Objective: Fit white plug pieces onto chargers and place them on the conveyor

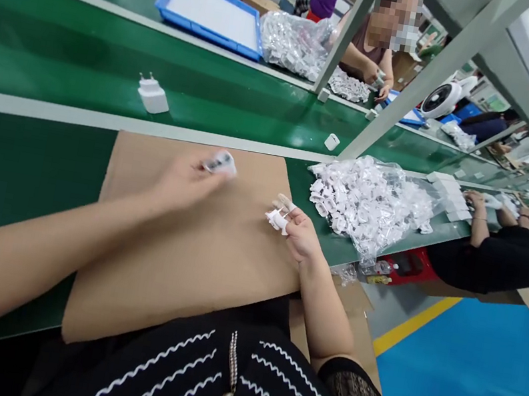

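Observation:
My left hand is closed around a white charger housing above the cardboard sheet. Dark detail shows on the housing's upturned side, though the hand is slightly blurred. To the right, my right hand pinches a small white plastic part between thumb and fingers, near the sheet's right edge. White covers wrap some of its fingertips. Close to this hand lies a heap of small white plastic parts, spilling from a clear bag.
Beyond the white rail, a white plug charger and a small white piece lie on the green belt. A blue tray stands at the back. Grey posts rise at the right; co-workers sit beyond.

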Demonstrator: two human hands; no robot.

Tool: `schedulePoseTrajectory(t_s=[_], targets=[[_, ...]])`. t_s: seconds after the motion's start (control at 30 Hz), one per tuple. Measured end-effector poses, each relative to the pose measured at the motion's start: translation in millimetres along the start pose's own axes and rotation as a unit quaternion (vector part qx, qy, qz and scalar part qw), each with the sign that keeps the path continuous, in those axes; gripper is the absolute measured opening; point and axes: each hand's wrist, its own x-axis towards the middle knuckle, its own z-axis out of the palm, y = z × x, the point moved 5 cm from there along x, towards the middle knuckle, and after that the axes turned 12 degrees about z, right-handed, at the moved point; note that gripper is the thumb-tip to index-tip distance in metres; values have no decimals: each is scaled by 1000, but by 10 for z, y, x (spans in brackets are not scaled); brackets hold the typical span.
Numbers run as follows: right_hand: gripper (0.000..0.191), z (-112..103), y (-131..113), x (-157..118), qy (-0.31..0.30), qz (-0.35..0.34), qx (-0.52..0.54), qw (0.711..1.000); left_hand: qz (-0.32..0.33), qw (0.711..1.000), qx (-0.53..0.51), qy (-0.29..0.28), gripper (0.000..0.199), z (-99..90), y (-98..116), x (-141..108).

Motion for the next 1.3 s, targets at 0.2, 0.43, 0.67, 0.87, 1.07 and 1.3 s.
schedulePoseTrajectory(t_s=[0.2, 0.43, 0.67, 0.87, 1.07, 1.3], targets=[[44, 94, -33, -54, 67, -25, -73, 995, 79, 984, 24, -161, 46, 619, 260, -563], [39, 246, -180, -221, 77, -98, -143, 982, 65, 989, -56, -124, 46, 667, 82, -577], [31, 495, -224, -201, -33, -112, -257, 959, 31, 986, -114, -116, 39, 645, 90, -587], [35, 799, -388, -269, 31, -240, -605, 759, 31, 983, -145, -112, 30, 633, 94, -566], [29, 1001, -510, -225, 8, -232, -747, 623, 11, 980, -168, -110, 31, 647, 70, -568], [25, 1069, -559, -233, -2, -217, -792, 570, 5, 980, -168, -111, 34, 658, 41, -567]])
